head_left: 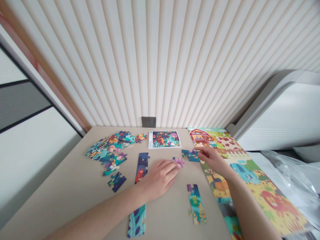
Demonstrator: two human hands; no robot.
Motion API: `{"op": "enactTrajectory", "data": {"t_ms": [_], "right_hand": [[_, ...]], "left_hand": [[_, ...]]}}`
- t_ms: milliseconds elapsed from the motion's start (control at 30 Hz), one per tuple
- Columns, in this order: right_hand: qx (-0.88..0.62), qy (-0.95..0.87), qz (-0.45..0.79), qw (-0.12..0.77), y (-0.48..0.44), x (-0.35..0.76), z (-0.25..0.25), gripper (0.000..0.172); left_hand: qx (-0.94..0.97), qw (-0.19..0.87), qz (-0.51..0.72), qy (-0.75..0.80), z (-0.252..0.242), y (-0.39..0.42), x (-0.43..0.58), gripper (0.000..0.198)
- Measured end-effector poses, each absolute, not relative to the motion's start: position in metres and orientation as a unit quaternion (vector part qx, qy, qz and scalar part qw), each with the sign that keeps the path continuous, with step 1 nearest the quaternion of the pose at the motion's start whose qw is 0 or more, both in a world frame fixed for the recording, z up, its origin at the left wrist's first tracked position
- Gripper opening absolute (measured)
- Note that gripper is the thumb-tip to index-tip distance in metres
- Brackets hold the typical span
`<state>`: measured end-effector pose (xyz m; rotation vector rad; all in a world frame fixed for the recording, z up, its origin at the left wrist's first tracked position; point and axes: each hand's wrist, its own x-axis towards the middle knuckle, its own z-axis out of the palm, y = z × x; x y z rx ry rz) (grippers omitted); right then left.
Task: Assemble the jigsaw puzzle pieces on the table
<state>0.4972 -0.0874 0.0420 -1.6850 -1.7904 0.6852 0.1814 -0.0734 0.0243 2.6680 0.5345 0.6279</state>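
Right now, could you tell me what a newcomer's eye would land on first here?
Probably the two hands mid-table: the left hand touching a purple puzzle piece, the right hand on a blue-green piece. Next, the bright farm picture sheet along the right and the heap of loose pieces at far left.

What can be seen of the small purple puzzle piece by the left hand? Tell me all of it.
The purple puzzle piece is a small, flat, cardboard-looking piece printed mostly purple and pink, with what seems a cartoon creature's face; finer detail is too small to tell. It lies face up on the beige table, near the middle, just left of the teal joined pieces but apart from them. The fingertips of the left hand touch its left edge. The right hand does not touch it.
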Motion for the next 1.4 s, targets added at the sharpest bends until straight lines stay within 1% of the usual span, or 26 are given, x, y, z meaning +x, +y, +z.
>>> {"op": "enactTrajectory", "data": {"t_ms": [67,167,633,900,1100,1400], "right_hand": [[-0.635,-0.675,0.264,0.266,-0.086,0.509,0.036,0.042],[-0.635,-0.678,0.271,0.252,-0.087,0.511,0.028,0.040],[-0.643,-0.677,0.264,0.244,-0.085,0.487,0.014,0.034],[-0.652,-0.672,0.265,0.231,-0.089,0.484,0.019,0.029],[-0.653,-0.672,0.264,0.225,-0.089,0.484,0.021,0.029],[-0.653,-0.679,0.254,0.219,-0.089,0.484,0.025,0.029]], "left_hand": [[0.952,0.137,0.198,0.188,0.022,-0.072,0.181,0.046],[0.953,0.124,0.182,0.210,0.022,-0.071,0.182,0.046],[0.948,0.126,0.198,0.217,0.020,-0.073,0.182,0.045],[0.946,0.127,0.202,0.219,0.021,-0.074,0.183,0.043],[0.943,0.130,0.217,0.215,0.019,-0.073,0.182,0.043],[0.940,0.116,0.218,0.236,0.022,-0.077,0.182,0.032]]}}
